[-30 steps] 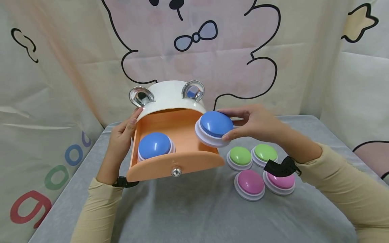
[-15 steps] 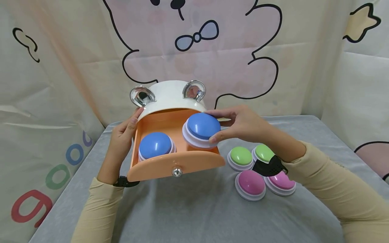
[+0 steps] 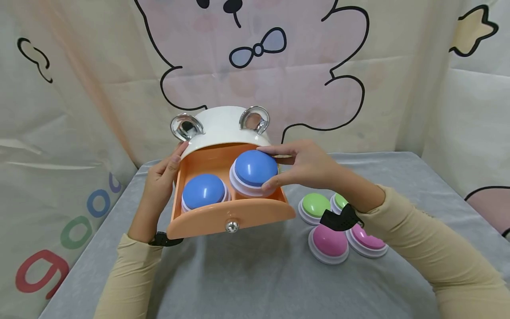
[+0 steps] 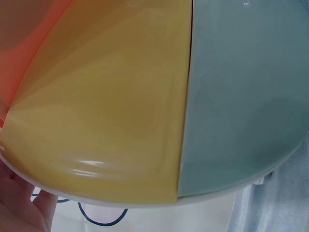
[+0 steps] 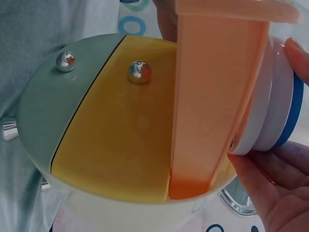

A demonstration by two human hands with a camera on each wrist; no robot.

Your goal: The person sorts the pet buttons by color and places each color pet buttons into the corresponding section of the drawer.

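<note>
A small white rounded drawer cabinet (image 3: 225,126) with silver ear-like rings stands tilted, its orange drawer (image 3: 215,219) pulled out. My left hand (image 3: 157,184) grips the cabinet's left side; part of that hand (image 4: 21,205) shows at the left wrist view's edge. One blue push button (image 3: 203,191) on a white base lies in the drawer's left half. My right hand (image 3: 311,166) pinches a second blue push button (image 3: 256,167) by its rim over the drawer's right half. Whether its base touches the drawer floor cannot be told.
Below the orange drawer, a yellow drawer (image 5: 113,130) and a green drawer (image 5: 58,104) are closed. Two green push buttons (image 3: 316,204) and two pink push buttons (image 3: 330,240) lie right of the cabinet on the grey cloth (image 3: 247,279). A printed curtain (image 3: 303,97) hangs behind.
My right hand has carried the second blue push button leftward and slightly down, from the drawer's right edge to inside it, nearer the first one. The left hand and cabinet stay put.
</note>
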